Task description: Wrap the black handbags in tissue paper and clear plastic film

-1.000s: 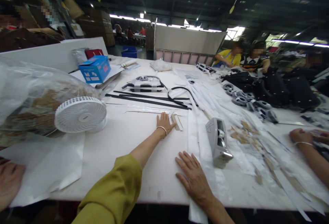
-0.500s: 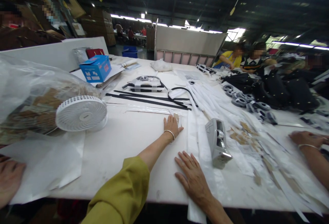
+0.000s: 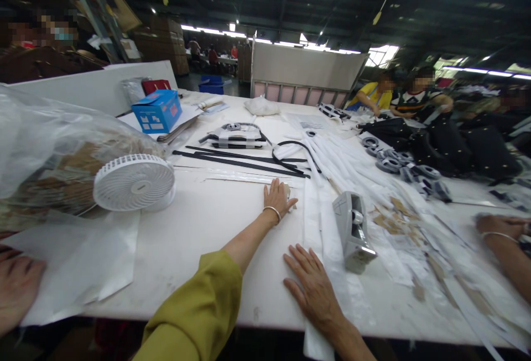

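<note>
My left hand (image 3: 276, 199), below an olive-green sleeve and a bangle, lies palm down on the white table (image 3: 186, 234) with its fingers stretched forward. By its fingertips, partly hidden under the hand, is a small pale piece with a tan part (image 3: 287, 190); its kind I cannot make out. Just beyond the fingers runs a thin clear strip (image 3: 244, 179). Nearer the table's front edge, my right hand (image 3: 310, 281) rests flat with spread fingers, holding nothing. It touches the table beside long white plastic sleeves (image 3: 313, 228).
A grey tape dispenser (image 3: 354, 231) stands right of my hands. Black strips (image 3: 236, 161) lie ahead. On the left are a white fan (image 3: 135, 182), a blue box (image 3: 157, 111) and a large clear bag (image 3: 50, 129). Other people's hands (image 3: 19, 286) show at both edges.
My left hand has slid slightly forward on the table. My right hand stays in the same place. The whole view has shifted a little.
</note>
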### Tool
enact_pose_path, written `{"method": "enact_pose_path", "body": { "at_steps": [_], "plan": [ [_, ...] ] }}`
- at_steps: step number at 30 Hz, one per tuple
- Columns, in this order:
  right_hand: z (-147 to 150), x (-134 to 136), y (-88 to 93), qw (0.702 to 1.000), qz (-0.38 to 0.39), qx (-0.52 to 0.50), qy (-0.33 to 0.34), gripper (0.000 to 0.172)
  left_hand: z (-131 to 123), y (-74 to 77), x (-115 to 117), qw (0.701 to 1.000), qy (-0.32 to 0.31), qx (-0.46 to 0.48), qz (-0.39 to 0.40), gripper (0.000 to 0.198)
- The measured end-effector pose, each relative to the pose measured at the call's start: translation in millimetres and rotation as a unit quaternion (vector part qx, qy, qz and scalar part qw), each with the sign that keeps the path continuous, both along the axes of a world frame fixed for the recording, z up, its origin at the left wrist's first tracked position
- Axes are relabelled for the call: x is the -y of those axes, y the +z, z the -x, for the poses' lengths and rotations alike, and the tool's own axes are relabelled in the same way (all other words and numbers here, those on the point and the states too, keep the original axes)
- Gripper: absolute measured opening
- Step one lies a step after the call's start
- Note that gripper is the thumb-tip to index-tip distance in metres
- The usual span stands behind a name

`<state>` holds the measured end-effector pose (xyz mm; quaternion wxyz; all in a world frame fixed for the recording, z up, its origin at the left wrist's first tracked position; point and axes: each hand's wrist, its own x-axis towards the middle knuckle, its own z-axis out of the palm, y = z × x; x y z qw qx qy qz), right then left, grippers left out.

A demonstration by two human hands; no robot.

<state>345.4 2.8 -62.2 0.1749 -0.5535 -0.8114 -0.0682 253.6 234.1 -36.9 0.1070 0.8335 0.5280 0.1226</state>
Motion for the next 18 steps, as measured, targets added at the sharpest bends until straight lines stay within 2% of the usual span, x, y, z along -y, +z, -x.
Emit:
{"method": "enact_pose_path", "body": {
  "at_steps": [3, 8, 13, 18],
  "plan": [
    [-1, 0, -2.1, 1.000, -0.010, 0.000, 0.002, 0.048, -1, 2.1, -18, 0.999, -0.003, -0.013, 0.031, 0.086],
    [-3, -2, -7.4, 0.999, -0.040, 0.029, 0.009, 0.050, -5, 1.4, -38, 0.998, -0.018, -0.001, 0.060, 0.078],
    [-7, -5, -12.3, 0.996, -0.070, 0.051, 0.016, 0.052, -3, -0.1, -33, 0.997, -0.058, 0.014, 0.050, 0.073],
    [-22, -21, -44.3, 0.982, -0.164, 0.058, 0.070, 0.057, 0, 5.3, -19, 0.997, -0.058, 0.016, 0.046, 0.081]
  ]
}}
